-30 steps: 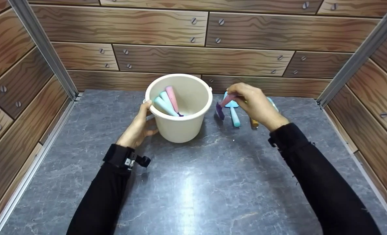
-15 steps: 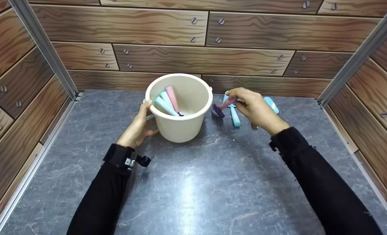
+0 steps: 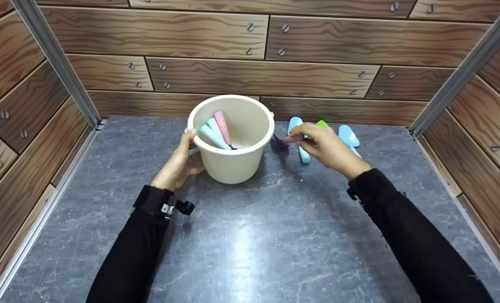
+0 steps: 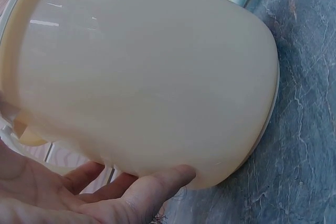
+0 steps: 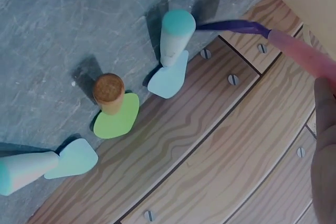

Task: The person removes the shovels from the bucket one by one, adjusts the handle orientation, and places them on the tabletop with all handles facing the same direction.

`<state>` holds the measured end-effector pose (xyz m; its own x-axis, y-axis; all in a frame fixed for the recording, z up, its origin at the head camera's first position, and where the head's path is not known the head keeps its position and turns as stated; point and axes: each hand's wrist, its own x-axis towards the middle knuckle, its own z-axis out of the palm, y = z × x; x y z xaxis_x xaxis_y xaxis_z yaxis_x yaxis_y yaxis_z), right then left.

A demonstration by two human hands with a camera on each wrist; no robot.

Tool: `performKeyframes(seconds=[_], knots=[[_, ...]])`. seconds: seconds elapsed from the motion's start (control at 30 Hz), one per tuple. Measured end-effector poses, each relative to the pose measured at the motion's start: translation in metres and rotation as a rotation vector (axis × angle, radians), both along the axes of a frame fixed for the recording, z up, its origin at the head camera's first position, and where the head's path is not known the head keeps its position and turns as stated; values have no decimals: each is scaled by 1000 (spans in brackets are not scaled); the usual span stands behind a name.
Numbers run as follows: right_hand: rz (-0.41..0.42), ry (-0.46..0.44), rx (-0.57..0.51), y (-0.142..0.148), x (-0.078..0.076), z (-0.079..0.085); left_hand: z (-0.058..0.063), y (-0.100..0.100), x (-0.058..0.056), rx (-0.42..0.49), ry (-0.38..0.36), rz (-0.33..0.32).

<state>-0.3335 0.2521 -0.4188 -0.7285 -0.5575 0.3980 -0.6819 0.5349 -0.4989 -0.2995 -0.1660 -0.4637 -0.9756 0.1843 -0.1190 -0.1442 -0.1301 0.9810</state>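
A cream bucket (image 3: pixel 233 166) stands upright toward the back of the grey surface. My left hand (image 3: pixel 176 162) holds its left side, thumb at the rim and fingers against the outer wall (image 4: pixel 142 72). Inside lean two turquoise handles (image 3: pixel 212 135) and a pink handle (image 3: pixel 222 126); their lower ends are mostly hidden. To the right of the bucket, my right hand (image 3: pixel 327 145) pinches the pink handle of a small shovel (image 3: pixel 291 139). Its purple blade (image 5: pixel 236 26) points at the bucket, seen nearly edge-on in the right wrist view.
Along the back wall (image 3: pixel 216 75) lie a blue shovel with a turquoise handle (image 5: pixel 177 38), a green shovel with a brown handle (image 5: pixel 118 119) and another blue one (image 5: pixel 73 159). Wood-patterned side walls and metal corner posts (image 3: pixel 456 67) enclose the surface.
My right hand has lowered slightly, and the pink-handled shovel has tilted flatter, its blade swinging left toward the bucket. The left hand and bucket have stayed in place.
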Motion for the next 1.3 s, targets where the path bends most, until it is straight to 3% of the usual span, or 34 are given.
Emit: performKeyframes(seconds=[0.53,0.8,1.3], knots=[[37,-8,113,-8,0,-31,1,0,3,10,1,-7],[87,33,148,-12,-1,-46,0,-1,1,3,2,-7],[37,43,198,-21,-12,-65,2,0,1,3,1,-9]])
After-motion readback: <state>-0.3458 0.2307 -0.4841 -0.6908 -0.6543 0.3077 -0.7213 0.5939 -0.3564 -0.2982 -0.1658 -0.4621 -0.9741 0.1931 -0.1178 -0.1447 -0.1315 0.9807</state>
